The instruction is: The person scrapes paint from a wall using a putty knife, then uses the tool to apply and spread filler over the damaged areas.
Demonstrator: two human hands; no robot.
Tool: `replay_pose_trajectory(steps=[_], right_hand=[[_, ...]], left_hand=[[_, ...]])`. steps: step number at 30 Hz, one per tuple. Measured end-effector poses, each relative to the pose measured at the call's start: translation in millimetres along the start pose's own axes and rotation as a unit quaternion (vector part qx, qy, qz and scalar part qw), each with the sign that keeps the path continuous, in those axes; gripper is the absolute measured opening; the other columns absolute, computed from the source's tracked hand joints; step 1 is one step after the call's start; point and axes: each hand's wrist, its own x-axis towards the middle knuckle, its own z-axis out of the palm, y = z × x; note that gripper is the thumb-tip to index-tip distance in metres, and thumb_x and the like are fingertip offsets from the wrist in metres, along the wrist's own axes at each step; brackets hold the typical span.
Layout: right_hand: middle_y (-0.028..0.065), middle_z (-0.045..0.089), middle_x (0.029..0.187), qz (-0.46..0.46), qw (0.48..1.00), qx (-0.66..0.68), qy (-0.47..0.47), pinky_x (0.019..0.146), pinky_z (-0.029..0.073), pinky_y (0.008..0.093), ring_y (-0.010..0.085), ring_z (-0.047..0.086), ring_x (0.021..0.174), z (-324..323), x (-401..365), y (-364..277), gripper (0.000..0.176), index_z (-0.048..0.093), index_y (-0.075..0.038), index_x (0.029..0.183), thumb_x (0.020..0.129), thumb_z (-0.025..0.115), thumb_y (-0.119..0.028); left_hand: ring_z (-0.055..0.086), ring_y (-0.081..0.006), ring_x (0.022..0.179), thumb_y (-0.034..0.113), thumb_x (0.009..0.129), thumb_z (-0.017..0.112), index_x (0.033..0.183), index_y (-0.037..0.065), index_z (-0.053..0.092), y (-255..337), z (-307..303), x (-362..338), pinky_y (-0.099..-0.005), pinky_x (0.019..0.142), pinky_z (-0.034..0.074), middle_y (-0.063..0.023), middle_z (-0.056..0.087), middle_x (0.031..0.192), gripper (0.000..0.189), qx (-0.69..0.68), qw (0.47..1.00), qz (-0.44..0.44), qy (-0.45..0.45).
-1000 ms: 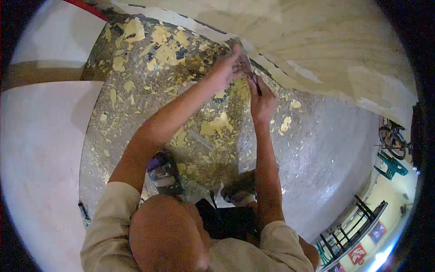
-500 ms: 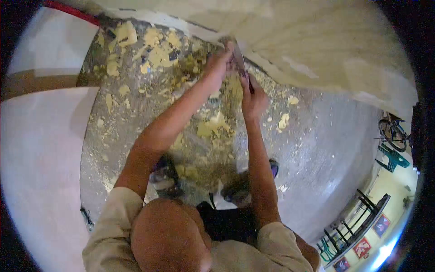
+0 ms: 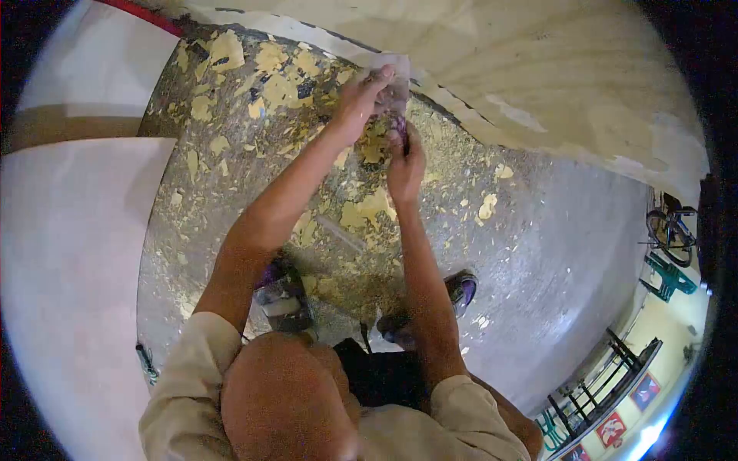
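Note:
A wide-bladed scraper (image 3: 400, 91) is held close to the base of the wall, its flat face turned up toward me. My right hand (image 3: 407, 163) is closed around its dark handle, thumb on top. Higher up, my left hand (image 3: 361, 105) grips the blade, with the thumb across its face and the other fingers partly hidden. Yellow flakes (image 3: 369, 209) of what looks like paint lie on the floor beneath both hands.
The pale wall (image 3: 553, 73) runs along the top right, with patchy spots. White panels (image 3: 84, 230) stand at left. Two shoes (image 3: 461, 290) are below me. A bicycle (image 3: 670, 230), green chair (image 3: 669, 275) and dark-framed furniture (image 3: 607, 380) are far right.
The scraper has turned from nearly edge-on to showing its broad face. My right hand has shifted left, and my left hand has moved slightly left and down along with it.

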Motion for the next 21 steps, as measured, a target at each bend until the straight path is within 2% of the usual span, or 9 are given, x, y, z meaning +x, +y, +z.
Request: replay_pose_trajectory(steps=[3,6,9,13,15,17,19,20,21], right_hand=[[0.0175,0.059,0.089,-0.015,0.996,-0.088,-0.002,0.073,0.043,0.0322,0.0239,0.053,0.075,-5,1,4,0.036,0.052,0.003,0.111,0.090,0.051,-0.026],[0.0197,0.060,0.090,0.023,0.997,-0.071,0.002,0.074,0.044,0.0333,0.0255,0.056,0.078,-10,5,-10,0.036,0.053,0.002,0.111,0.090,0.051,-0.026],[0.0213,0.061,0.092,-0.021,0.996,-0.085,-0.026,0.074,0.044,0.0353,0.0282,0.058,0.081,-16,11,-3,0.037,0.053,0.001,0.112,0.090,0.050,-0.028],[0.0215,0.061,0.092,-0.013,0.998,-0.061,-0.020,0.075,0.044,0.0362,0.0303,0.059,0.082,-14,17,0,0.037,0.052,0.001,0.113,0.090,0.050,-0.028],[0.0211,0.059,0.100,-0.086,0.991,-0.098,0.003,0.079,0.045,0.0362,0.0353,0.058,0.092,-13,20,2,0.037,0.053,0.000,0.112,0.090,0.047,-0.029],[0.0211,0.059,0.101,-0.067,0.990,-0.123,-0.011,0.079,0.045,0.0375,0.0366,0.057,0.093,-15,31,1,0.038,0.052,-0.001,0.113,0.090,0.047,-0.030],[0.0212,0.059,0.102,-0.064,0.987,-0.143,-0.023,0.079,0.045,0.0387,0.0379,0.057,0.094,-19,38,-2,0.039,0.051,-0.002,0.115,0.090,0.048,-0.031],[0.0217,0.059,0.099,-0.041,0.982,-0.181,-0.016,0.077,0.046,0.0387,0.0372,0.058,0.090,-23,31,6,0.036,0.053,-0.002,0.113,0.089,0.050,-0.029],[0.0221,0.060,0.097,-0.016,0.975,-0.220,-0.010,0.074,0.046,0.0388,0.0365,0.059,0.087,-26,21,9,0.033,0.055,-0.002,0.111,0.088,0.052,-0.027]], left_hand=[[0.052,-0.0147,0.098,0.044,0.083,0.057,0.122,0.007,0.046,6,6,-3,-0.0327,0.084,0.042,-0.0037,0.056,0.108,0.054,-0.046,0.998,-0.025,-0.030],[0.051,-0.0155,0.101,0.043,0.085,0.055,0.122,0.008,0.046,-3,10,5,-0.0333,0.085,0.042,-0.0039,0.055,0.111,0.052,-0.047,0.998,-0.020,-0.024],[0.052,-0.0168,0.101,0.043,0.085,0.055,0.121,0.007,0.046,-5,5,8,-0.0346,0.086,0.042,-0.0043,0.054,0.112,0.052,-0.088,0.993,0.002,-0.077],[0.056,-0.0193,0.096,0.045,0.084,0.055,0.115,0.005,0.047,4,16,2,-0.0368,0.084,0.045,-0.0058,0.054,0.111,0.051,-0.055,0.998,-0.008,-0.017],[0.056,-0.0194,0.095,0.046,0.084,0.054,0.115,0.005,0.047,19,9,5,-0.0362,0.085,0.045,-0.0063,0.055,0.109,0.051,-0.055,0.998,0.009,-0.043],[0.056,-0.0195,0.095,0.046,0.085,0.054,0.115,0.005,0.046,12,8,6,-0.0355,0.085,0.046,-0.0068,0.055,0.107,0.052,-0.061,0.996,0.017,-0.068],[0.058,-0.0148,0.089,0.047,0.080,0.060,0.107,0.008,0.053,-12,5,24,-0.0317,0.076,0.047,-0.0036,0.059,0.096,0.048,-0.135,0.990,0.021,-0.041],[0.058,-0.0148,0.086,0.050,0.079,0.061,0.108,0.008,0.053,-21,4,27,-0.0312,0.074,0.047,-0.0036,0.059,0.096,0.051,-0.134,0.990,-0.024,-0.023],[0.058,-0.0148,0.086,0.050,0.079,0.061,0.108,0.008,0.053,-19,8,21,-0.0312,0.074,0.047,-0.0036,0.059,0.096,0.051,-0.133,0.991,-0.021,-0.022]])
